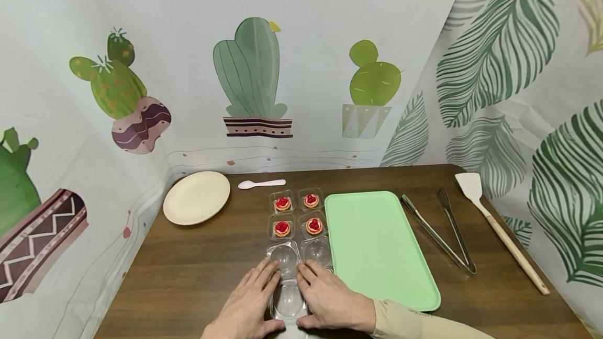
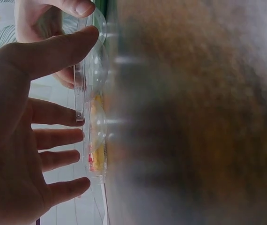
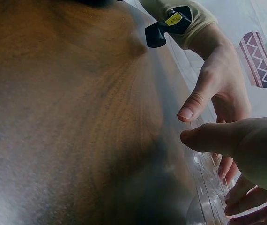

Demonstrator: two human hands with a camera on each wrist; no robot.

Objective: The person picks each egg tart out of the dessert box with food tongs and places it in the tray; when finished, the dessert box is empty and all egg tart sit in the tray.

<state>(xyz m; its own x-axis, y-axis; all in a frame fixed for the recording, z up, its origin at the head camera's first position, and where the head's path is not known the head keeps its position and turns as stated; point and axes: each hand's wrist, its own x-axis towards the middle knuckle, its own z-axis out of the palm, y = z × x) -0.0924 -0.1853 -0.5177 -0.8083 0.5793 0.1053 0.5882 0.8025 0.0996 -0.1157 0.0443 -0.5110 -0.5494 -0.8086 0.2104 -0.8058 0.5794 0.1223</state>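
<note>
Clear plastic clamshell containers (image 1: 288, 301) lie near the table's front edge, their domed parts facing up. My left hand (image 1: 249, 302) rests along the left side of one, fingers fairly straight and thumb toward the front corner. On its right side, my right hand (image 1: 332, 297) touches the rim, fingers stretched forward. In the left wrist view, the left fingers (image 2: 56, 138) stand spread against the plastic edge. Both thumbs come close together in the right wrist view, where the right thumb (image 3: 208, 138) shows. Beyond the hands, small red-topped tarts (image 1: 281, 228) sit in square clear compartments.
A green tray (image 1: 377, 250) lies right of the containers. Farther right are metal tongs (image 1: 440, 242) and a white spatula (image 1: 499, 229) with a wooden handle. A cream plate (image 1: 197, 198) and a small white spoon (image 1: 261, 184) lie at the back left.
</note>
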